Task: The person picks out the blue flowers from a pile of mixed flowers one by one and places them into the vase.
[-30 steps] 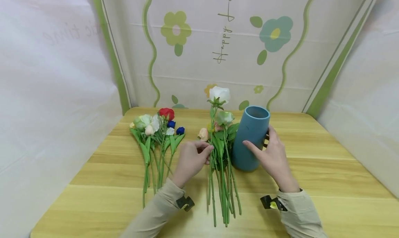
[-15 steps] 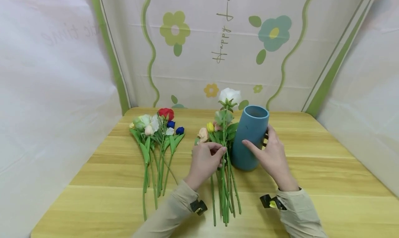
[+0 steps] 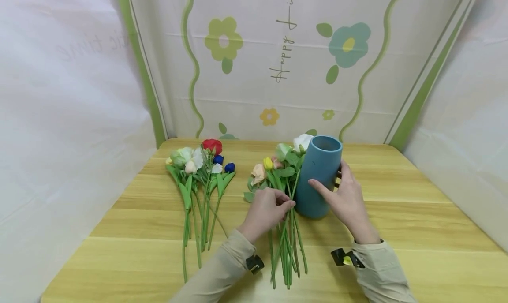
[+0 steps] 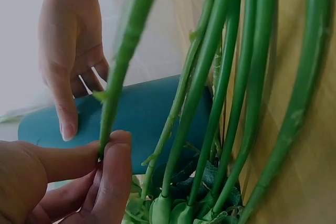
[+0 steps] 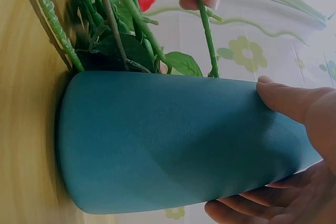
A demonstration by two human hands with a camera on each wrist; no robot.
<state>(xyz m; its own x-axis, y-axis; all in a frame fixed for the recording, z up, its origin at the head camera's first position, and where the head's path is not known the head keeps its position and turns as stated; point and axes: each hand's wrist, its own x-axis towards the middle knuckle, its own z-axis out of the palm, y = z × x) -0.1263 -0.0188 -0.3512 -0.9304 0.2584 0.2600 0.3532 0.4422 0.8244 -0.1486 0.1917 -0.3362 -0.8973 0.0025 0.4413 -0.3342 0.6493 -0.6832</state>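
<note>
A long-stemmed white flower (image 3: 302, 141) leans toward the blue vase (image 3: 319, 179), its head partly hidden behind the rim. Thumb and fingers of my left hand (image 3: 267, 210) pinch its green stem (image 4: 122, 59). My right hand (image 3: 349, 201) grips the vase from the right, thumb on the near side and fingers around the back. The vase's base is on the table in the right wrist view. Beside it lies a bunch of flowers: a peach one (image 3: 259, 173), a yellow one (image 3: 267, 163) and a pale green one (image 3: 283, 151), with their stems toward me.
Another bunch lies to the left on the wooden table (image 3: 131, 250), with a red flower (image 3: 212, 145), blue buds (image 3: 229, 167) and pale blooms (image 3: 184, 155). A printed cloth (image 3: 246, 73) hangs behind the table, and pale cloth walls stand at both sides.
My left hand has moved right and slightly down with the white flower. Its head has tipped right and lowered from above the bunch to behind the vase rim. My right hand stays on the vase.
</note>
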